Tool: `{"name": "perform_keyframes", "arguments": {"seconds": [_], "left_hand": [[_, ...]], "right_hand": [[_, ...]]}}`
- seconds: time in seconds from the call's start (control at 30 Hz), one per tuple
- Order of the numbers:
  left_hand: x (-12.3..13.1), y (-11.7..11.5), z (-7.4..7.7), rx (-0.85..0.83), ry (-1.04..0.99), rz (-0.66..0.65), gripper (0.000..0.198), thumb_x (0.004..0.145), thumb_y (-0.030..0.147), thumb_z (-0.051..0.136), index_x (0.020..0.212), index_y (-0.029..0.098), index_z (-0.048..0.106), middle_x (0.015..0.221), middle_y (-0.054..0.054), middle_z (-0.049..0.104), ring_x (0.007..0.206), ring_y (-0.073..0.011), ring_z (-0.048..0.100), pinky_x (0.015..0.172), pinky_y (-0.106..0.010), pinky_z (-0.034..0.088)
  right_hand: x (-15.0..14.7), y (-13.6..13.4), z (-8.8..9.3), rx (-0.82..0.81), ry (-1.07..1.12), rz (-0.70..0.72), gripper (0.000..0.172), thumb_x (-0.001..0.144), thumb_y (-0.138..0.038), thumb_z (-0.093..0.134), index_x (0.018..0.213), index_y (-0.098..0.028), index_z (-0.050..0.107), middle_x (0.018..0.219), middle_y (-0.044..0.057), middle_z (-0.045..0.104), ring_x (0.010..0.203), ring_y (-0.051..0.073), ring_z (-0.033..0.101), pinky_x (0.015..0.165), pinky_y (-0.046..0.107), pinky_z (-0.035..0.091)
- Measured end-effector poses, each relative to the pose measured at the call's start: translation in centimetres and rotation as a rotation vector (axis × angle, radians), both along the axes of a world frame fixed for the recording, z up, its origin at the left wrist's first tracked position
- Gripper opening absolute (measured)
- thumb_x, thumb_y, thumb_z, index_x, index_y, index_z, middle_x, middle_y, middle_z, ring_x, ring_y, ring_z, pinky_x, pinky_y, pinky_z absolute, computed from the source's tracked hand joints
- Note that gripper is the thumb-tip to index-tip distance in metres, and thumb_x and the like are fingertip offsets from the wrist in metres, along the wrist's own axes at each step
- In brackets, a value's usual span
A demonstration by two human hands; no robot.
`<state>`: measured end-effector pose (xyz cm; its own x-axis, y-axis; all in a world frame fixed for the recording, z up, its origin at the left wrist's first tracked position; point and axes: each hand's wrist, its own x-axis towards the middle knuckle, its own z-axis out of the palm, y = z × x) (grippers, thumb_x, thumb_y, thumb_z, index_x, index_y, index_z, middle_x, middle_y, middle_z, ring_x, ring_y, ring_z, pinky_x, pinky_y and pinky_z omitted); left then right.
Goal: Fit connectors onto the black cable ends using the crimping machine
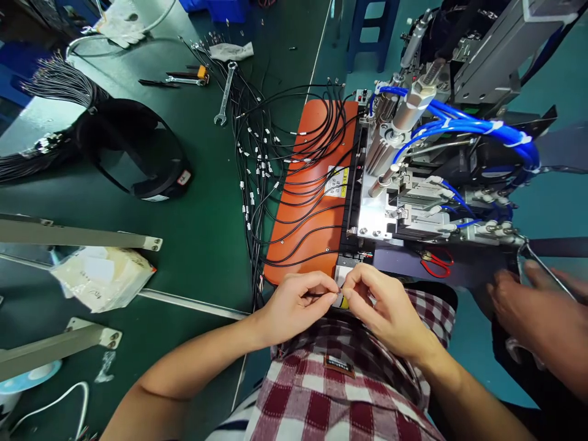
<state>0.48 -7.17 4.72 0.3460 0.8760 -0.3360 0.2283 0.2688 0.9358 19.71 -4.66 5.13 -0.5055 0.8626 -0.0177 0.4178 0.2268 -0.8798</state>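
Close in front of my body, at the near end of an orange board (303, 236), both hands meet fingertip to fingertip. My left hand (298, 303) pinches what looks like a thin black cable, mostly hidden by the fingers. Thumb and forefinger of my right hand (379, 306) are closed on the small tip of it. Several black cables (294, 202) with white tags run across the board into a metal machine (376, 208) with blue air hoses (487, 130). A label (337, 181) is stuck on the board.
Red-handled scissors (436, 264) lie right of my hands. At the far right another person's hands (537, 312) hold a metal tool. On the green table are a wrench (226, 95), a black ring-shaped roll (133, 150), cable bundles (68, 82) and a plastic bag (103, 275).
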Motion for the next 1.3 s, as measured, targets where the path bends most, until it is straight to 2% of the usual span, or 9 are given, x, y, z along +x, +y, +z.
{"name": "perform_keyframes", "arguments": {"seconds": [0.1, 0.23, 0.43, 0.77, 0.87, 0.97, 1.1, 1.17, 1.3], "left_hand": [[0.1, 0.3, 0.1, -0.071, -0.042, -0.005, 0.014, 0.084, 0.026, 0.06, 0.086, 0.013, 0.066, 0.072, -0.001, 0.058, 0.062, -0.009, 0.046, 0.054, -0.018, 0.036], [0.2, 0.5, 0.0, -0.126, -0.142, 0.051, 0.015, 0.082, 0.027, 0.064, 0.078, 0.012, 0.065, 0.07, -0.001, 0.057, 0.063, -0.0088, 0.048, 0.06, -0.02, 0.039], [0.4, 0.7, -0.7, -0.26, -0.272, 0.294, 0.025, 0.081, 0.039, 0.067, 0.08, 0.014, 0.061, 0.058, 0.004, 0.054, 0.046, -0.0044, 0.036, 0.042, -0.017, 0.025], [0.5, 0.4, -1.4, -0.278, -0.316, 0.291, 0.027, 0.082, 0.041, 0.066, 0.083, 0.014, 0.06, 0.057, 0.003, 0.057, 0.039, -0.0028, 0.034, 0.038, -0.016, 0.023], [0.8, 0.2, -1.5, -0.145, -0.285, 0.333, 0.023, 0.083, 0.037, 0.065, 0.083, 0.015, 0.06, 0.066, 0.001, 0.058, 0.039, -0.0026, 0.036, 0.037, -0.017, 0.026], [0.5, 0.2, -1.6, 0.223, -0.131, 0.328, 0.012, 0.084, 0.027, 0.065, 0.079, 0.016, 0.065, 0.076, -0.001, 0.058, 0.054, -0.007, 0.05, 0.047, -0.02, 0.038], [-0.5, 0.1, -1.4, 0.73, 0.054, 0.104, 0.01, 0.084, 0.021, 0.061, 0.083, 0.021, 0.071, 0.079, -0.004, 0.062, 0.067, -0.0127, 0.055, 0.061, -0.026, 0.044], [-0.5, 0.1, -1.2, 0.618, -0.021, 0.079, 0.009, 0.083, 0.023, 0.062, 0.082, 0.02, 0.069, 0.079, -0.005, 0.063, 0.067, -0.0129, 0.055, 0.061, -0.026, 0.043], [0.3, 0.2, -0.7, -0.124, -0.336, 0.279, 0.014, 0.085, 0.028, 0.065, 0.08, 0.015, 0.059, 0.068, 0.001, 0.054, 0.051, -0.0058, 0.043, 0.047, -0.02, 0.029]], "right_hand": [[0.0, 0.3, 0.0, -0.331, 0.12, -0.01, 0.017, 0.093, -0.025, 0.049, 0.076, -0.02, 0.051, 0.069, -0.002, 0.05, 0.061, 0.012, 0.044, 0.055, 0.023, 0.038], [-0.3, 0.5, -0.2, -0.455, 0.185, -0.002, 0.021, 0.093, -0.031, 0.052, 0.076, -0.019, 0.055, 0.069, -0.002, 0.052, 0.062, 0.012, 0.047, 0.056, 0.023, 0.04], [-0.7, -0.7, -1.5, -0.233, 0.191, -0.247, 0.012, 0.093, -0.032, 0.054, 0.092, -0.021, 0.06, 0.082, 0.001, 0.061, 0.067, 0.013, 0.053, 0.06, 0.025, 0.044], [-2.7, -1.8, -1.8, 0.013, 0.157, -0.224, 0.008, 0.092, -0.017, 0.053, 0.084, -0.02, 0.055, 0.08, 0.001, 0.056, 0.069, 0.014, 0.051, 0.066, 0.028, 0.04], [-3.0, -1.9, -1.8, -0.161, 0.223, -0.292, 0.012, 0.094, -0.022, 0.051, 0.082, -0.02, 0.053, 0.078, 0.001, 0.054, 0.069, 0.013, 0.049, 0.063, 0.027, 0.04], [-3.2, -2.1, -1.7, -0.442, 0.368, -0.323, 0.018, 0.094, -0.03, 0.051, 0.08, -0.02, 0.051, 0.068, -0.003, 0.047, 0.057, 0.01, 0.041, 0.052, 0.024, 0.034], [-3.0, -2.4, -1.2, -0.709, 0.512, -0.27, 0.022, 0.093, -0.036, 0.054, 0.08, -0.019, 0.048, 0.059, -0.007, 0.039, 0.049, 0.007, 0.031, 0.045, 0.022, 0.024], [-2.9, -2.5, -1.1, -0.767, 0.544, -0.237, 0.023, 0.092, -0.037, 0.055, 0.079, -0.019, 0.048, 0.056, -0.008, 0.038, 0.047, 0.007, 0.031, 0.045, 0.021, 0.023], [-3.0, -2.2, -1.3, -0.673, 0.518, -0.33, 0.023, 0.09, -0.036, 0.059, 0.078, -0.018, 0.051, 0.06, -0.006, 0.041, 0.049, 0.007, 0.034, 0.046, 0.021, 0.028]]}}
